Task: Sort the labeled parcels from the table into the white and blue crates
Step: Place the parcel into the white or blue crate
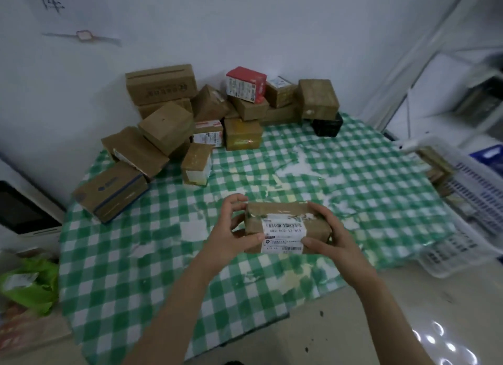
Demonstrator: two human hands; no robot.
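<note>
Checkered table mid-frame, parcel pile up top, both hands, left and right, fingers curled round a labeled parcel, white crate right edge

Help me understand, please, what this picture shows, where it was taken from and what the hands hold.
There is no machine here: a person wears a camera on the head, so this single picture looks forward and down at their own arms. The left hand and right hand hold a brown parcel between them above the green-checked table, its white label facing the camera. A pile of parcels lies at the table's far side. At the right stands a white crate with parcels in it, and part of a blue crate shows behind it. A green bag lies at the left.
</note>
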